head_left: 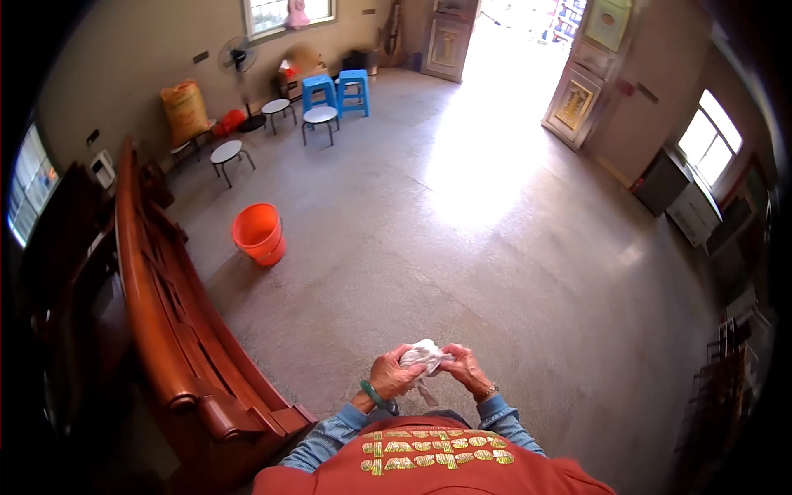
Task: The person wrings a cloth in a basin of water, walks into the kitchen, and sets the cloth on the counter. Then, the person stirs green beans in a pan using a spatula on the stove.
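Head view: my two hands are close together, low in front of my red top (pixel 429 470), above the grey floor (pixel 528 272).
White cloth (pixel 424 354): bunched between my hands, off the floor, with a loose end hanging below my fingers.
Left hand (pixel 391 376): clamped on the cloth's left side, thumb and fingers bent around it.
Right hand (pixel 466 369): clamped on the cloth's right side, fingertips gathered in a pinch.
Wrists: a green bangle (pixel 372 393) circles my left one, a metallic band (pixel 492 389) my right one.
Sleeves (pixel 328 437): blue, reaching to just short of both wrists.
Wooden bench (pixel 148 330): reddish-brown, running along my left side.
Orange bucket (pixel 258 231): on the floor ahead to my left, near the bench.
Round stools (pixel 320 115): three with pale tops, farther off, beyond the bucket.
Blue stools (pixel 353 93): two, side by side, just behind the round ones.
Standing fan (pixel 239 59): near the far wall, beside a yellowish sack (pixel 185 111).
Doorway (pixel 516 45): bright, between its open door leaves, light spilling across the floor.
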